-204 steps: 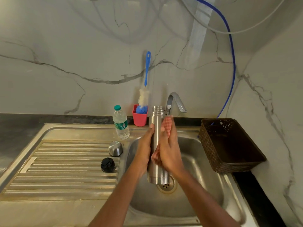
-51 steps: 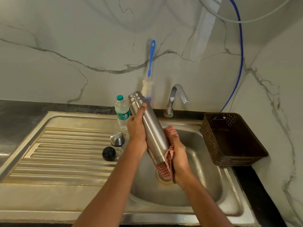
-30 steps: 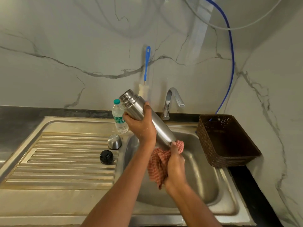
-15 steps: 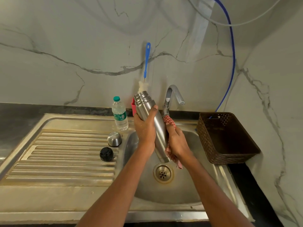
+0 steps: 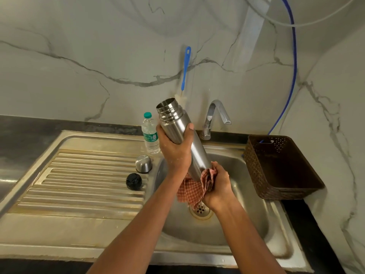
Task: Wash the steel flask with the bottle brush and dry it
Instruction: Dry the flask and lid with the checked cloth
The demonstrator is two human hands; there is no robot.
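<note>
Steel flask [image 5: 197,153], a tall uncapped cylinder of brushed metal, is held in the air above the stainless sink basin [image 5: 246,224] at the centre of the frame. Its long axis tilts, with the open mouth toward the upper left and the base down to the lower right. The left hand [image 5: 173,153] curls round its upper body, thumb across the front. The right hand [image 5: 219,184], lower and nearer the base, bunches a red checked cloth [image 5: 190,191] against the bottom end. Drying seems under way, and the next wipe would likely run up the axis from the base toward the left hand. The blue-handled bottle brush [image 5: 185,66] stands at the wall behind.
</note>
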